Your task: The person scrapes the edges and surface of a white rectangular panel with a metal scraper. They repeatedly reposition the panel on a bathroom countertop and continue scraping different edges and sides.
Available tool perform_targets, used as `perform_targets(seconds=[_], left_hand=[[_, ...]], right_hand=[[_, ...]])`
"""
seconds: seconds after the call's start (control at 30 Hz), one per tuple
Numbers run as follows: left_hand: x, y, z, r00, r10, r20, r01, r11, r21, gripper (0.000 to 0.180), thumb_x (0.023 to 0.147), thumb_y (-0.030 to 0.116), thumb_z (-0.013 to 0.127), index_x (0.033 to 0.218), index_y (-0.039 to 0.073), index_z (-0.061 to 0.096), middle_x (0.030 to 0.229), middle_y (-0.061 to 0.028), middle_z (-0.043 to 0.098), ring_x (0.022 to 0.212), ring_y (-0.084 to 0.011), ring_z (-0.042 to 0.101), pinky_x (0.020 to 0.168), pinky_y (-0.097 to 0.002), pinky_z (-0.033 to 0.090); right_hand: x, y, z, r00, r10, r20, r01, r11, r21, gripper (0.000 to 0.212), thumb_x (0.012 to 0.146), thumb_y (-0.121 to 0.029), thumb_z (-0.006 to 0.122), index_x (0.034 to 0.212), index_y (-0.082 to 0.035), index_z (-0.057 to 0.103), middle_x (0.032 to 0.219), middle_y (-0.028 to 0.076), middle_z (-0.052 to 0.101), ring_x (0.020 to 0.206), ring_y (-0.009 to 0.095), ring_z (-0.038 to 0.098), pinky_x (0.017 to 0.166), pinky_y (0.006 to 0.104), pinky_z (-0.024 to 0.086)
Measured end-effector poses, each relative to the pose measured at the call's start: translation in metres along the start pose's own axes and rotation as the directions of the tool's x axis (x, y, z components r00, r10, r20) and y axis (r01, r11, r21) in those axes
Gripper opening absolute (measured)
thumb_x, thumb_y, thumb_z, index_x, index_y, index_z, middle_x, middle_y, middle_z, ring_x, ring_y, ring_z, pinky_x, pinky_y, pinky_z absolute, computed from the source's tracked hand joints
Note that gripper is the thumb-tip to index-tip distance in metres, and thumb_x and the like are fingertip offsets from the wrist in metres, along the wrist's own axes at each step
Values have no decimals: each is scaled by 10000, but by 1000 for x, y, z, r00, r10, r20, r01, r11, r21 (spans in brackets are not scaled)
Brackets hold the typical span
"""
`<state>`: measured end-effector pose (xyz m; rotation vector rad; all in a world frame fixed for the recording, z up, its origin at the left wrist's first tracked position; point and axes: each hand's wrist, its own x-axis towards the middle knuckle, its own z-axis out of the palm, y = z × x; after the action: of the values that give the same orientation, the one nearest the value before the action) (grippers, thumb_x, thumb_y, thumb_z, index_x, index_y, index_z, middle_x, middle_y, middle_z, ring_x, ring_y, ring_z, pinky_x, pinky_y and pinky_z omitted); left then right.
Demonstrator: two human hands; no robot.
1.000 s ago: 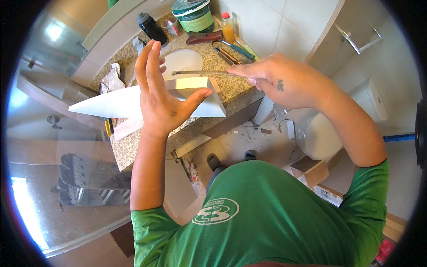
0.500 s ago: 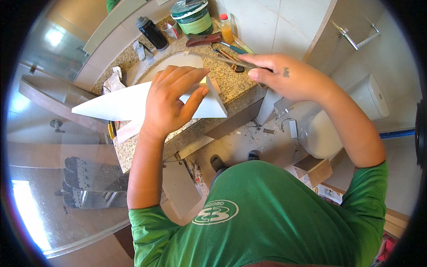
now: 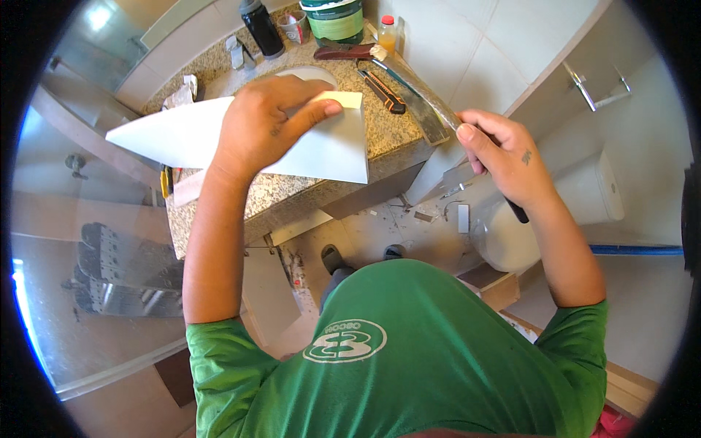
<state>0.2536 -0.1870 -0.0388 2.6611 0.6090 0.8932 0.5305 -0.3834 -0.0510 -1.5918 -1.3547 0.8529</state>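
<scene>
My left hand (image 3: pixel 266 120) is closed over the upper edge of a white flat panel (image 3: pixel 314 157), tilted above the granite counter. Beneath its thumb and fingertips a pale yellow piece (image 3: pixel 343 99) shows at the panel's top. Held in my right hand (image 3: pixel 504 150) is a long knife-like blade (image 3: pixel 423 91) with a black handle end below the palm. The blade slants up and left over the counter's right end, a whitish blob at its tip. An orange and black utility knife (image 3: pixel 383 93) lies on the counter left of the blade.
A granite counter (image 3: pixel 274 197) with a sink basin (image 3: pixel 310 74) carries a black bottle (image 3: pixel 261 29), a green bucket (image 3: pixel 334 22), an orange-filled bottle (image 3: pixel 387 33) and a brown sheath-like item (image 3: pixel 342 52). The toilet (image 3: pixel 507 237) stands right; debris litters the floor.
My right hand has moved right and lower, turning the blade from pointing left to up-left. My left hand now pinches the panel's upper edge, and the view has shifted slightly.
</scene>
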Motion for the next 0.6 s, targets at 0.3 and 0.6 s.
perform_targets(seconds=[0.3,0.6], left_hand=[[-17,-38,0,972,163,-167,-88,918,387,519,844,617,732,942,107,730,821,-65,684,800,-299,641,766,-413,468],[-19,-41,2,965,163,-208,-77,926,369,530,812,618,755,956,109,731,772,-48,632,785,-281,621,755,-404,459]], right_hand=[[17,15,40,956,-244,-164,217,962,-168,324,1024,-327,696,926,-23,642,717,-34,495,668,61,420,591,256,378],[36,27,54,904,-379,-196,331,913,-238,345,1013,-337,712,903,-17,646,680,-3,501,646,79,420,571,276,386]])
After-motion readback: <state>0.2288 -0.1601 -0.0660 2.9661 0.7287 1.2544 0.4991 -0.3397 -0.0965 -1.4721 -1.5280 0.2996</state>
